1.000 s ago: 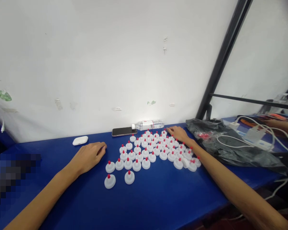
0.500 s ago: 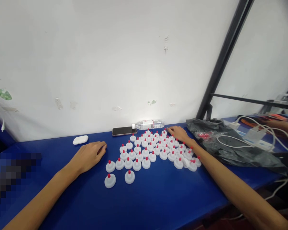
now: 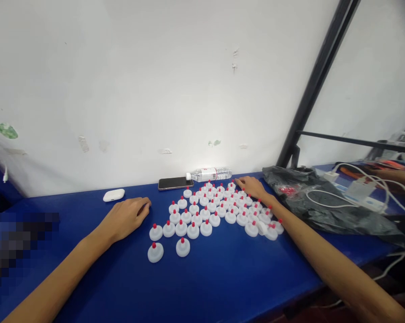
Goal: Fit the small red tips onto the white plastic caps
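My left hand point(image 3: 126, 218) rests palm down on the blue tabletop point(image 3: 128, 278), left of a group of white round caps with red tips point(image 3: 205, 214). Its fingers curve loosely with a gap beside the thumb, and I see nothing held. On the far right side of the group lies my right hand point(image 3: 251, 186), its fingers stretched leftward close to a cap point(image 3: 231, 184) in the back row. Whether it touches that cap I cannot tell. Several caps stand tip up; my right forearm passes beside the rightmost ones. Two caps sit apart at the front left.
Against the wall lie a clear bottle point(image 3: 209, 174) and a black phone point(image 3: 175, 183). A white earbud case point(image 3: 114, 195) is behind my left hand. To the right are a dark plastic bag point(image 3: 323, 220), a small bag of red pieces point(image 3: 288, 191), white cables and another person's arm point(image 3: 398, 176).
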Tool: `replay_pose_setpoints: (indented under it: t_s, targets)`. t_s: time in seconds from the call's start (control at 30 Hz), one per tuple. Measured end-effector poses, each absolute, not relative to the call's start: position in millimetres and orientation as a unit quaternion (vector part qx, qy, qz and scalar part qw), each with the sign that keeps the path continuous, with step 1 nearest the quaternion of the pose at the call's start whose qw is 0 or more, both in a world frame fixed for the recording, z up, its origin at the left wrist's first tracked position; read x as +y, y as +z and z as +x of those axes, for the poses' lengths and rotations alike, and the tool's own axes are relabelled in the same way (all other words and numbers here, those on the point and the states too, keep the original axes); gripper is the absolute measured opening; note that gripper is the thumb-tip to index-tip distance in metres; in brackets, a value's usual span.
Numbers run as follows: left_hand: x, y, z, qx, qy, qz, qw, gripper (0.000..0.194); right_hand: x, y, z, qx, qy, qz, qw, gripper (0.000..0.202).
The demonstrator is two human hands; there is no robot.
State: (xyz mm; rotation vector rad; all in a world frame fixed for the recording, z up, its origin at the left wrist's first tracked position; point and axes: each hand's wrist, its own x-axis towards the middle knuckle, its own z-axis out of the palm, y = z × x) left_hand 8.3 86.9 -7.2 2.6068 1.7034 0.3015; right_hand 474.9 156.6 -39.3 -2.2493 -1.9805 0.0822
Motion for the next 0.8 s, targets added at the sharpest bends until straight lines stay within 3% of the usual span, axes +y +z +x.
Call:
replay_pose_setpoints:
  t_s: [0.8]
  targets:
    - [87.2,-9.1,5.7,0.541,0.103,0.835,-0.004,0.039,154.9,-37.8,473.9,-0.661,0.026,-0.746,0.075,0.031]
